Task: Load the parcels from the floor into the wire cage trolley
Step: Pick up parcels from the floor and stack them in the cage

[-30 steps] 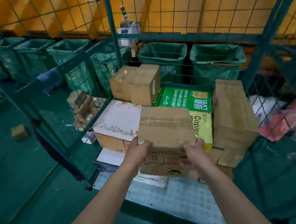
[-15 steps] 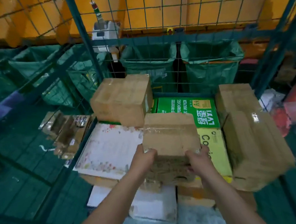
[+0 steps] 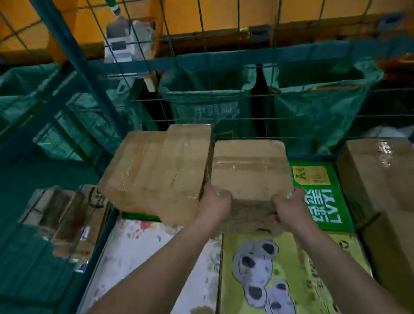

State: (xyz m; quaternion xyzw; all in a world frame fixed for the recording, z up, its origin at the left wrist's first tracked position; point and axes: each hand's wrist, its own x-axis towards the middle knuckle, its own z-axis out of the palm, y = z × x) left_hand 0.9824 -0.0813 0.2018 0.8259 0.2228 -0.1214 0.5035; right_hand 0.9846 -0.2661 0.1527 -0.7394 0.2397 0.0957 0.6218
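I hold a taped brown cardboard parcel (image 3: 249,172) inside the wire cage trolley (image 3: 86,75). My left hand (image 3: 214,205) grips its near left corner and my right hand (image 3: 289,205) grips its near right corner. The parcel sits at the back of the cage, above a green copier-paper box (image 3: 321,201) and a yellow-green box (image 3: 273,281). Its left side is against a larger brown parcel (image 3: 156,169).
A white flower-print box (image 3: 147,268) lies at the left of the cage and tall brown cartons (image 3: 407,207) stand at the right. Green sacks (image 3: 208,102) hang behind the rear mesh. More cartons (image 3: 70,217) lie outside the left wall.
Both hands have carried the parcel forward and deeper into the cage, from above the front boxes to the back beside the larger brown parcel. The view has moved closer.
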